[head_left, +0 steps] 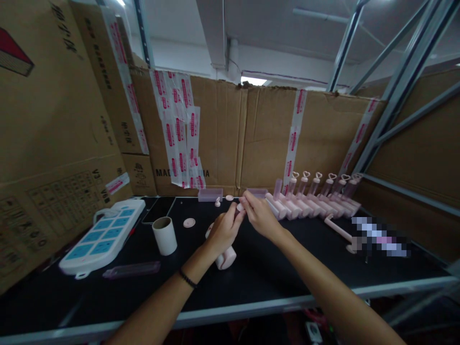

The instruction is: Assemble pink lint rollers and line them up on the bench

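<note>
My left hand is closed around a pale pink cylindrical body, whose rounded end sticks out below the palm. At its upper end, the fingers of my right hand are closed on a small pale pink piece, mostly hidden by the fingertips. The two hands meet there, just above the table. Near them lie a small pink fitting, a pink disc and a larger pink disc.
Pink units with heart-shaped tops line the back right. A pink stick-like part lies in front of them. A white cup-like tube, a clear purplish tube, a phone and a power strip occupy the left. Cardboard walls enclose the table.
</note>
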`<action>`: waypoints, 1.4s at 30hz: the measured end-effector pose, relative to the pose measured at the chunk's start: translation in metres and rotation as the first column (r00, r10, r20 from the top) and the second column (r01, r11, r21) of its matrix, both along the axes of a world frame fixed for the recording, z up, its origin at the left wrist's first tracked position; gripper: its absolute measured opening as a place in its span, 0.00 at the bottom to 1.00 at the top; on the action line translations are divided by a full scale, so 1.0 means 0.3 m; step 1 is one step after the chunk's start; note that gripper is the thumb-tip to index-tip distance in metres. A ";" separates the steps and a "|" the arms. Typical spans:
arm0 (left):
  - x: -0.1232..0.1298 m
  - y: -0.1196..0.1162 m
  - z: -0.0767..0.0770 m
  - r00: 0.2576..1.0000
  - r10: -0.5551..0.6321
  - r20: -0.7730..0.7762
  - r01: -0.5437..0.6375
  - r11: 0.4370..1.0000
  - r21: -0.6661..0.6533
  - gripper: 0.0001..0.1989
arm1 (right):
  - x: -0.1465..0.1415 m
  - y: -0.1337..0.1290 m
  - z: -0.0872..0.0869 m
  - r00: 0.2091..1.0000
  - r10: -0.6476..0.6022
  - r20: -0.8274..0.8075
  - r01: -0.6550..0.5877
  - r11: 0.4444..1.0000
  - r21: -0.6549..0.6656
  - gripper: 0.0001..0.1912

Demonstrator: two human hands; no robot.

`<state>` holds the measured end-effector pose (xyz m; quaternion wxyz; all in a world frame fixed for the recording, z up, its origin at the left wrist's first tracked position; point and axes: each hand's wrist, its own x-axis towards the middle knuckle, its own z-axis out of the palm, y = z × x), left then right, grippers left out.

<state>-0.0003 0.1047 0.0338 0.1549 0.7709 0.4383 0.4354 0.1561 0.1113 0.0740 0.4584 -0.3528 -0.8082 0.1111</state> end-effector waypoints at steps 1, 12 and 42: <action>-0.001 0.001 0.000 1.000 -0.004 -0.005 0.004 1.000 0.001 0.12 | 0.000 -0.002 0.004 1.000 0.014 0.004 -0.014 1.000 -0.001 0.16; -0.005 -0.006 0.009 0.998 -0.048 -0.031 0.048 0.999 0.020 0.12 | 0.015 0.008 0.010 0.990 0.139 0.002 -0.139 0.990 0.001 0.16; -0.004 0.048 -0.019 0.907 -0.140 0.397 0.171 0.984 -0.044 0.11 | 0.002 -0.088 -0.187 0.940 -0.157 0.304 0.228 0.949 -0.216 0.12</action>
